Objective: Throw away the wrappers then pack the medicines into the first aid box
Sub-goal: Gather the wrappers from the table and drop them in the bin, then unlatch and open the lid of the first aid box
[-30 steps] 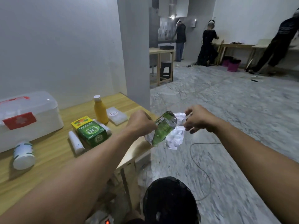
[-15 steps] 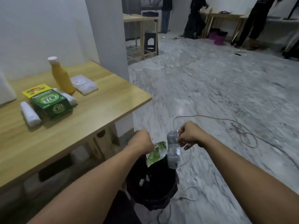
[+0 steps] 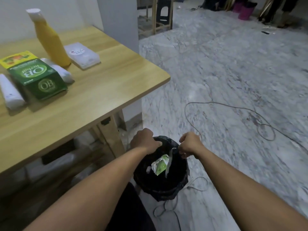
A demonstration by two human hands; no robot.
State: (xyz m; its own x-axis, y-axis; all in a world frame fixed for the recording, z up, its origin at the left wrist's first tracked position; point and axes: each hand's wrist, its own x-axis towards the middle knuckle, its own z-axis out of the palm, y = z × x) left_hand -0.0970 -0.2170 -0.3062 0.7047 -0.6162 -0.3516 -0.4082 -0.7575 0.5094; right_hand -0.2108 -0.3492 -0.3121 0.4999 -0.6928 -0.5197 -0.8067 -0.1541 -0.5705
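A: Status? Both hands are over the black bin (image 3: 160, 184) on the floor, just off the worktop's near right corner. Green wrapper (image 3: 160, 165) looks to be inside the bin mouth, apparently loose. The silver wrapper (image 3: 168, 161) hangs from the right hand (image 3: 190, 145), fingers pinched on its top edge.

B: Left hand (image 3: 144, 141)?

A: Curled, fingers together at the bin's rim. Can't tell if it's holding anything, maybe the liner.

B: So the first step is nearly done?

A: My read: yes, once that silver strip drops. Packing hasn't started. Green box (image 3: 39, 79), yellow box (image 3: 16, 59), yellow bottle (image 3: 50, 39), two white tubes (image 3: 10, 92) and a flat white pack (image 3: 82, 55) all sit on the worktop (image 3: 100, 90), grouped toward the far left. First aid box isn't in view.

B: Room to move?

A: The worktop's near half and right corner are bare. The bin stands close beside the table leg (image 3: 110, 139). A cable (image 3: 233, 107) loops across the floor right of the bin, another trails at its base; likely a snag risk when stepping.
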